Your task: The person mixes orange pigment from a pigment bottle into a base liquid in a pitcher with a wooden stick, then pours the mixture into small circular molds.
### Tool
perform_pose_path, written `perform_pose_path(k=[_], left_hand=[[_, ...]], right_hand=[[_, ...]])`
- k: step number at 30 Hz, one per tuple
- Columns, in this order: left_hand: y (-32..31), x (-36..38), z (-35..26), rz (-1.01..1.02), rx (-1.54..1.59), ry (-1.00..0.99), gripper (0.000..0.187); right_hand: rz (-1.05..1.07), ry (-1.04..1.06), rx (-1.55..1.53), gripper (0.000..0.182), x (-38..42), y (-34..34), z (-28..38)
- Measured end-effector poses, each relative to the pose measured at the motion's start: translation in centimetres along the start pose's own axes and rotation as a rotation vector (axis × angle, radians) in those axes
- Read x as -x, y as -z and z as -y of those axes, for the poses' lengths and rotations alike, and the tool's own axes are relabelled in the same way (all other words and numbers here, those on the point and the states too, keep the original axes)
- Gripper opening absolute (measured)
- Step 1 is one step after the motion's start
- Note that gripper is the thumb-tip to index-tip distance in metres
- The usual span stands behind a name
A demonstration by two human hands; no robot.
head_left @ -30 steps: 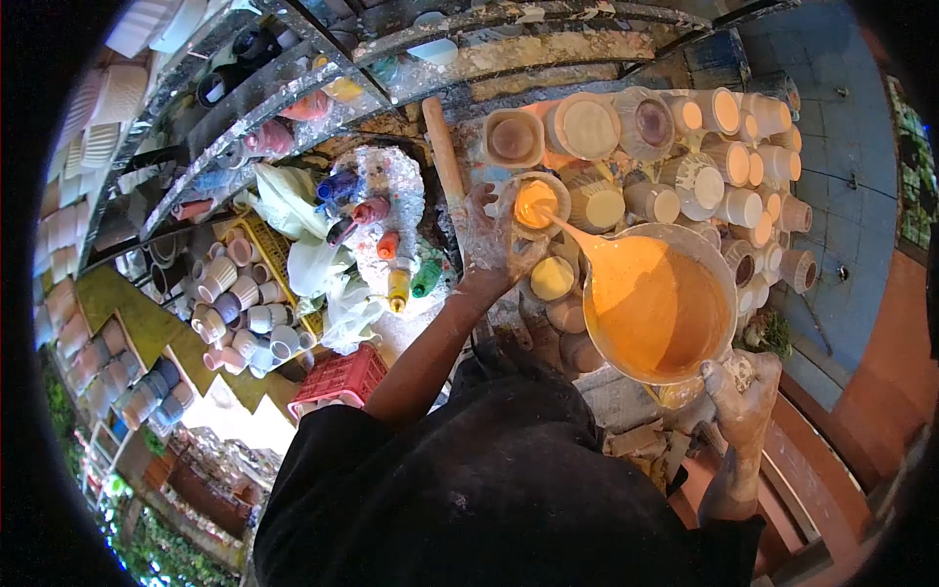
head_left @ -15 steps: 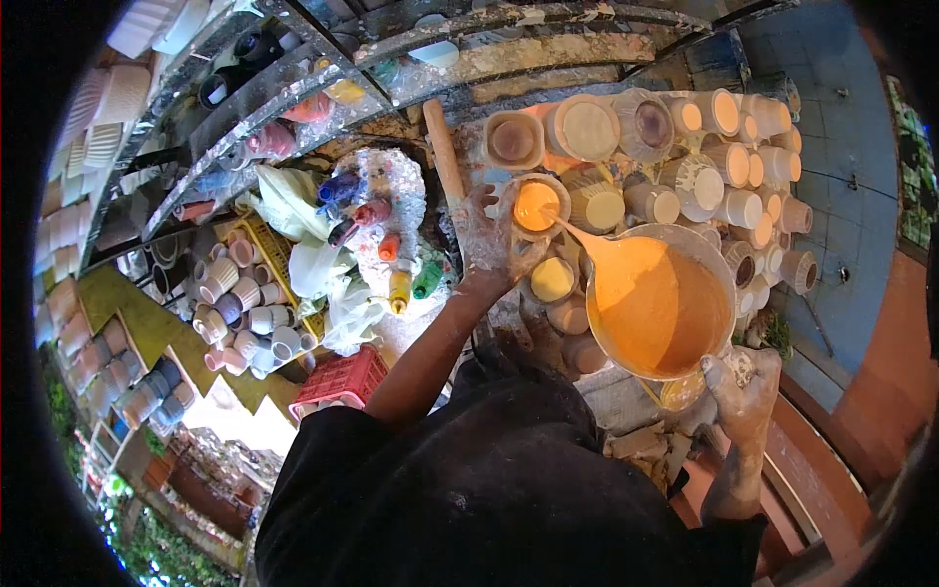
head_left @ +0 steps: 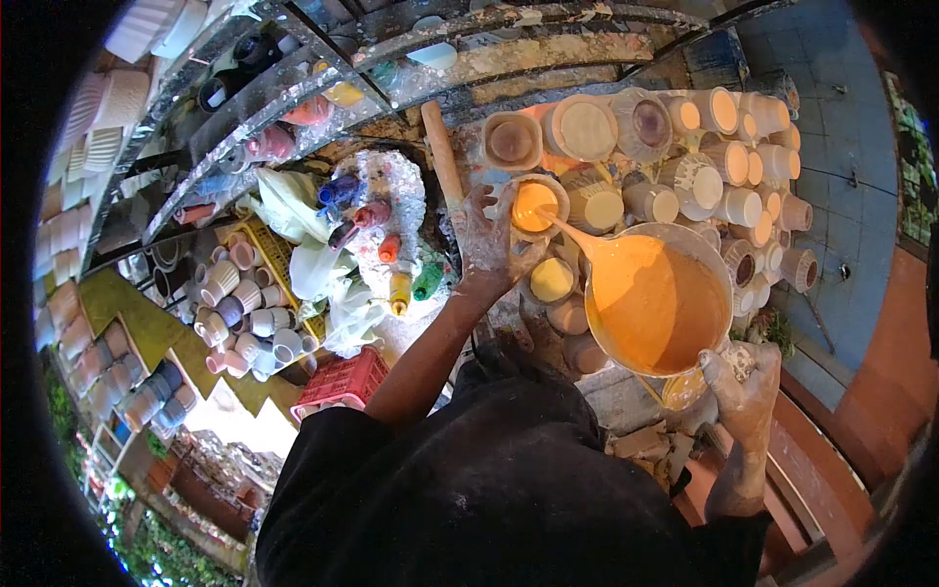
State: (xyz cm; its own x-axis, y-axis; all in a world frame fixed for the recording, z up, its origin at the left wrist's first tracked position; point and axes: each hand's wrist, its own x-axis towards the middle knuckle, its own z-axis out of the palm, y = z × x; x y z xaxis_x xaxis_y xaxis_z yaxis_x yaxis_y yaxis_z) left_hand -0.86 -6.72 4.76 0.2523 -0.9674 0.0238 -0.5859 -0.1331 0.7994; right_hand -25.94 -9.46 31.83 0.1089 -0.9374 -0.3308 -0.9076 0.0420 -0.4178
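Observation:
My right hand (head_left: pixel 745 386) grips the near edge of a large round basin (head_left: pixel 657 298) of orange liquid. The basin is tilted, and a stream runs from its spout into a small round mold (head_left: pixel 534 206) on the left. That mold holds orange liquid inside its pale rim. Curved around the mold's left side is my left hand (head_left: pixel 494 240), its fingers against the rim. Just below the mold stands another one with a yellow top (head_left: pixel 552 280).
Many molds (head_left: pixel 698 186) crowd the table beyond the basin. Left of my left arm lie colored bottles (head_left: pixel 389 248), a wooden stick (head_left: pixel 442 152) and a red crate (head_left: pixel 340 380). Stacked pots (head_left: pixel 240 293) and metal shelving (head_left: pixel 225 117) stand farther left.
The basin has shifted very slightly left, still pouring. Both hands keep nearly the same places.

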Motion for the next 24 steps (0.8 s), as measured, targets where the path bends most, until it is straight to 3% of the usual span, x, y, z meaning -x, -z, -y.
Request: perform_pose_path(k=[2,5,11,14,17,24], left_hand=[[0.1,-0.1,-0.2,0.020,-0.003,0.025,0.088],[0.0,0.0,-0.2,0.015,0.001,0.022,0.088],[0.1,-0.1,-0.2,0.017,-0.009,0.025,0.090],[0.2,-0.1,-0.2,0.007,0.009,0.013,0.091],[0.2,-0.1,-0.2,0.034,0.026,0.029,0.092],[-0.2,0.0,0.1,0.007,-0.001,0.022,0.094]], right_hand=[[-0.077,0.038,-0.033,0.041,0.2,-0.5,-0.4],[-0.007,-0.076,-0.054,0.040,-0.2,-0.1,1.1],[-0.032,-0.024,-0.004,0.041,-0.1,-0.1,0.2],[0.021,-0.139,-0.137,0.041,-0.3,-0.1,0.6],[-0.001,-0.029,0.047,0.041,-0.2,0.0,-0.2],[0.001,-0.064,-0.109,0.038,-0.4,-0.1,0.5]])
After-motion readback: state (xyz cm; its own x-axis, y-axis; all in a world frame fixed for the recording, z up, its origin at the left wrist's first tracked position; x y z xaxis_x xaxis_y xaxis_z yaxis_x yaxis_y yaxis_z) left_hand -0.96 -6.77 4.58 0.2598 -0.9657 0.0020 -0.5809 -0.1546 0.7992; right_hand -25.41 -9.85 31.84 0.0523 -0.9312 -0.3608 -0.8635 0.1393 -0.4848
